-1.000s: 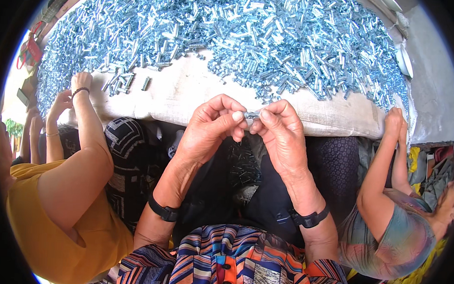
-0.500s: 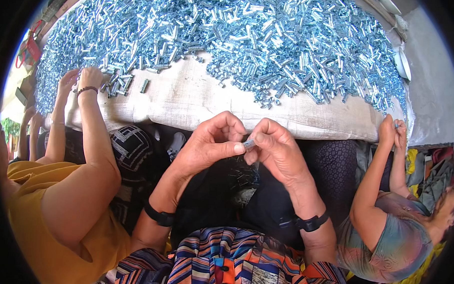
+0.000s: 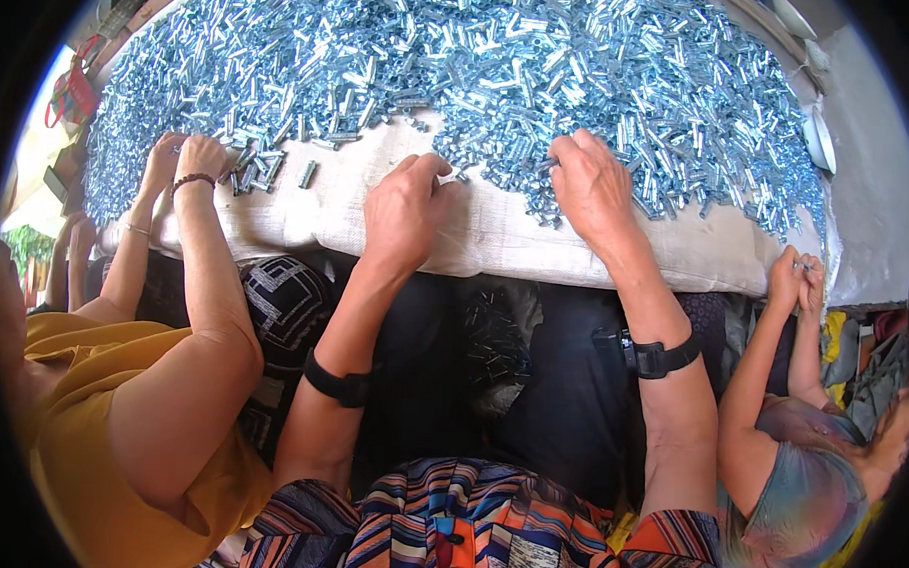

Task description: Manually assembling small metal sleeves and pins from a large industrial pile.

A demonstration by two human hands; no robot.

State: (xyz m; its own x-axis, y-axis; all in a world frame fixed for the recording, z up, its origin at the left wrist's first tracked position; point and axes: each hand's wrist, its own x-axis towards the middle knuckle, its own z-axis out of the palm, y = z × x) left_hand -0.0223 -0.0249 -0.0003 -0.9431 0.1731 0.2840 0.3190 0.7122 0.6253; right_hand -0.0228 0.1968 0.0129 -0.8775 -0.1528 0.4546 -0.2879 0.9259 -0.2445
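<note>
A broad heap of small shiny bluish metal sleeves and nuts (image 3: 542, 67) covers the far part of a cloth-covered work surface (image 3: 327, 214). My left hand (image 3: 405, 210) is over the cloth at the heap's near edge, fingers curled, thumb pointing right toward the short pieces. My right hand (image 3: 596, 194) reaches into the near edge of the heap with its fingers bent together at the pieces. What either hand holds, if anything, is hidden by the fingers. A single metal sleeve (image 3: 308, 174) lies apart on the cloth, left of my left hand.
At left, a co-worker's hands (image 3: 189, 157) are by a small cluster of sleeves. Another co-worker's hands (image 3: 800, 279) hold a small piece at the right edge. More dark metal pieces (image 3: 495, 335) lie low between my knees. A white bowl (image 3: 820, 137) sits at the right rim.
My hands were together over my lap around a small metal sleeve. They have parted and moved forward to the heap, and that sleeve no longer shows between them.
</note>
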